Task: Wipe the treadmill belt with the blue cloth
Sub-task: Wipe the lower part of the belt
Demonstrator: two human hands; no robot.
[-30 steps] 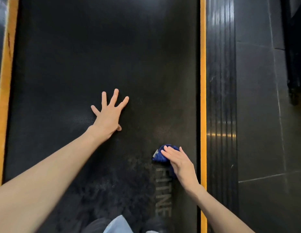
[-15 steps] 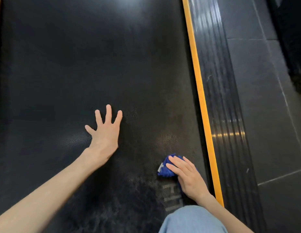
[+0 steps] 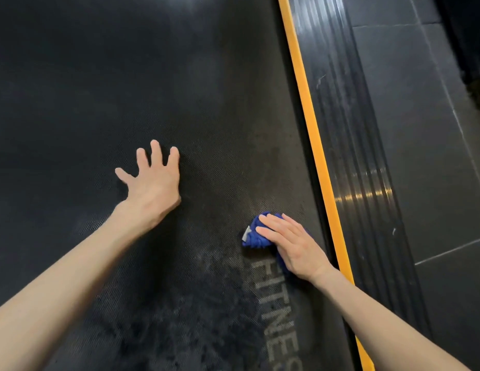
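Since half a second ago our view has swung left a little, so the yellow edge strip (image 3: 318, 167) leans further across the frame, while our two hands sit much as they did.

The treadmill belt (image 3: 105, 84) fills most of what we see, dark and textured, with dusty smears at about 6 o'clock beside the printed lettering (image 3: 276, 311). To its right, at 3 o'clock, runs the ribbed side rail (image 3: 367, 162).

Our left hand (image 3: 150, 183) lies flat and spread on the belt, holding nothing, bracing us. Our right hand (image 3: 289, 245) presses the blue cloth (image 3: 253, 236), bunched under flat fingers rather than gripped, at 5 o'clock near the belt's right edge.

We see two risks. The loosely pinned cloth could slip out from under the fingers on the rough belt. The belt could also roll under our braced weight, pitching us forward.
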